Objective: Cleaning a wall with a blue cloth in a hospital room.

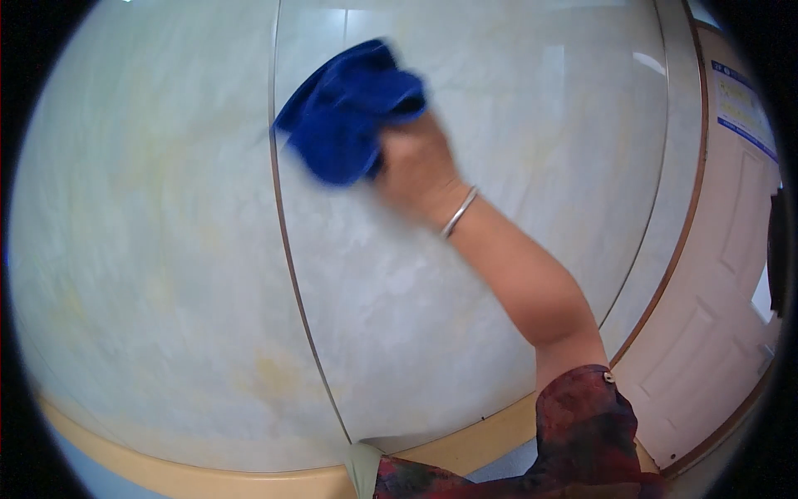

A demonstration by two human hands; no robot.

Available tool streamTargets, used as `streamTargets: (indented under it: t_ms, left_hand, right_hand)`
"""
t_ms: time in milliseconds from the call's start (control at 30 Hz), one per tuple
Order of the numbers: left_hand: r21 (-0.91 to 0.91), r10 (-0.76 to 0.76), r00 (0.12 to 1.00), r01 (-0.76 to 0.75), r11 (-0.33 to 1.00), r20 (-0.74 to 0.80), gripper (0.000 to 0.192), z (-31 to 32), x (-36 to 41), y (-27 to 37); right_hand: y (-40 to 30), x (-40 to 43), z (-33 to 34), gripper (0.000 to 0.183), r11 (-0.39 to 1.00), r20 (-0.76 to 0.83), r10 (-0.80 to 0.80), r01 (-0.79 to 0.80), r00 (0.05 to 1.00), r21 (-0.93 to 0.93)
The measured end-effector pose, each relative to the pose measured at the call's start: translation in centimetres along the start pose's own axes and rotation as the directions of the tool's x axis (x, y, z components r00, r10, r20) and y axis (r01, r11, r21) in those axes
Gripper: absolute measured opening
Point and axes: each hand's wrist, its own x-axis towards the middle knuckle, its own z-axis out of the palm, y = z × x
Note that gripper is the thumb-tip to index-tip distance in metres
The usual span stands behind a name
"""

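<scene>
My right hand [419, 168] grips a bunched dark blue cloth [349, 112] against a glossy, pale marbled wall panel [386, 324]. Loose folds of the cloth spread up and to the left of my fingers, and its left corner reaches a dark vertical seam [292, 268] between two panels. The hand is slightly blurred, and the cloth hides most of the fingers. A silver bangle [460, 212] circles the wrist of my outstretched arm. My left hand is out of view.
A tan rail [249, 483] runs along the foot of the panels. To the right stands a pale panelled door [698, 324] in a brown frame [676, 249], with a printed notice [742, 106] bearing writing. Something dark [776, 249] shows at the far right edge.
</scene>
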Motion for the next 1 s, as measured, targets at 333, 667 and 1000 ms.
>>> streamTargets:
  t_ms: [333, 667, 1000]
  left_hand:
    - [0.022, 0.013, 1.0, -0.013, 1.0, 0.007, 0.043, -0.3, 0.0, 1.2]
    - [-0.022, 0.048, 0.999, -0.048, 0.999, 0.01, 0.048, 1.2, 1.5, -0.1]
    - [-0.155, -0.125, 0.987, 0.109, 0.982, -0.097, 0.052, 2.4, 2.7, -0.8]
  right_hand:
    - [21.4, -10.7, -14.2, 0.037, 0.529, -0.499, 0.6, -0.778, 0.625, -0.338]
    - [23.6, -36.0, -24.0, 0.063, -0.149, -0.651, 0.747, -0.988, -0.138, 0.039]
    - [24.4, -39.7, -26.2, 0.068, -0.173, -0.379, 0.758, -0.725, -0.53, 0.667]
